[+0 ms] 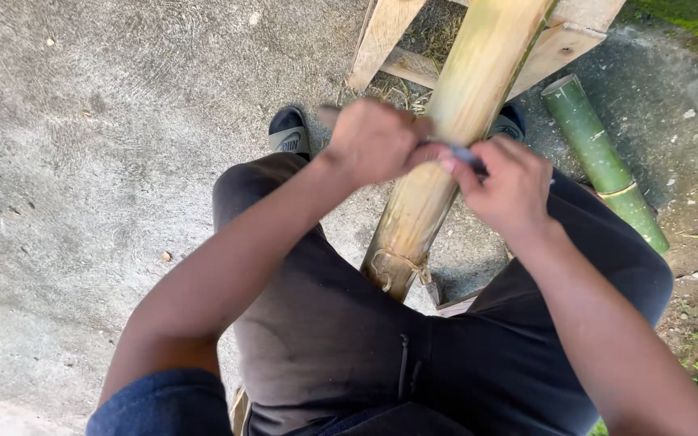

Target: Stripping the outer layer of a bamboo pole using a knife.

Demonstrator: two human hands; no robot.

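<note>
Between my knees a long pale scraped bamboo pole [446,137] leans on a wooden frame [381,32]; stiff, slick. My left hand [377,141] and right hand [506,186] clench a dark blade [468,156] across it.

A long, pale yellow-green bamboo pole [446,153] is held slanted between the knees, its rough-cut lower end low. A small dark blade [466,155] is pressed across its peeled face.
</note>
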